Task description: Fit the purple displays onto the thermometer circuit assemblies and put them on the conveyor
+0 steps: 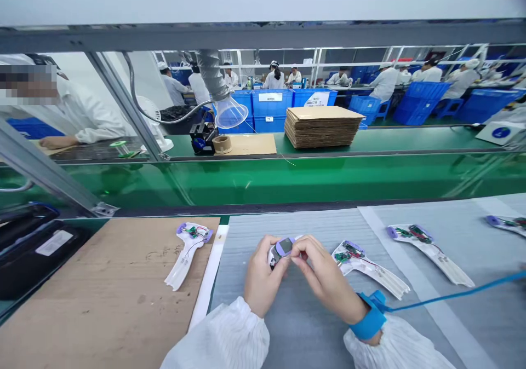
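Between my hands is a handheld infrared thermometer (284,246), with a purple frame around a dark grey screen; its lower part is mostly hidden by my fingers. My left hand (263,276) is closed around its left side. At the right edge of the purple frame, the fingertips of my right hand (318,267) are pinched together; any small part between them is hidden. A blue wrist strap (370,315) with a cord circles my right wrist. Just right of that hand lies an open thermometer half (370,265), white, with green boards and wires showing.
More open halves lie right (431,248) and on the cardboard (135,281) at left. Black cases (41,254) sit far left. Beyond the green conveyor (255,180) stand stacked cardboard sheets (322,128), a tape roll (222,144) and an extraction funnel (231,111). A co-worker (88,106) sits left.
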`<state>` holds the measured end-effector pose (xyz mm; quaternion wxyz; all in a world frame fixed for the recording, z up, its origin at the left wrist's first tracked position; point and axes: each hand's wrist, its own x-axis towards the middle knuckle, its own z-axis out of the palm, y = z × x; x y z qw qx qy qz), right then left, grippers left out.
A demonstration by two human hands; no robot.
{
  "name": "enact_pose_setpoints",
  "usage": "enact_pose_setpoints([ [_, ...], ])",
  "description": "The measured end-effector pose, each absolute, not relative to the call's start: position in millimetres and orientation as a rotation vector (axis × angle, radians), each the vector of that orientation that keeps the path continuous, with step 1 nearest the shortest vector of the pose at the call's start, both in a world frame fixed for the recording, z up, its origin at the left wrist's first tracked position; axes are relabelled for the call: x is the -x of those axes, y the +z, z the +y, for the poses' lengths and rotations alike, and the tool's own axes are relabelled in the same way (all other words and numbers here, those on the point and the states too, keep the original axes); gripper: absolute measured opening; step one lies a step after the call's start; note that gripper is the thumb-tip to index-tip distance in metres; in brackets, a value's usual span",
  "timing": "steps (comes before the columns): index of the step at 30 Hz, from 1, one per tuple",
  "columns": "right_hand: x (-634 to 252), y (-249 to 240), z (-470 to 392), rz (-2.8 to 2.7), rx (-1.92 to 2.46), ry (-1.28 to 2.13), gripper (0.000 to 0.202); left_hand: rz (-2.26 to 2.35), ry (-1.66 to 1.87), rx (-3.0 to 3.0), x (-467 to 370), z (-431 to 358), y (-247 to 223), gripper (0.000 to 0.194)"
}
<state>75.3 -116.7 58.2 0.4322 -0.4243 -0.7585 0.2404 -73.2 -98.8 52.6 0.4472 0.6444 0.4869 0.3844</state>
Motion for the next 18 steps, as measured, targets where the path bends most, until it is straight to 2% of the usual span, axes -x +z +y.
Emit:
enact_pose_setpoints([
  [3,-70.0,53.6,-115.7,-1.729,1.125,0.526,0.006,1.273,1.065,-1.743,73.9,-98.0,52.6,0.017],
  [6,-61.9,47.9,-114.2,-1.572,1.246,0.464,0.028,1.299,1.141,-1.863,73.0,-97.7,52.0,0.018],
  [8,-56.2,45.9,-113.8,-1.506,1.312,0.469,0.034,1.294,1.154,-1.902,71.1,-98.2,51.0,0.021],
  [18,-45.4,41.1,-115.4,-1.449,1.292,0.390,0.032,1.224,1.209,-1.820,64.0,-105.5,48.7,0.018],
])
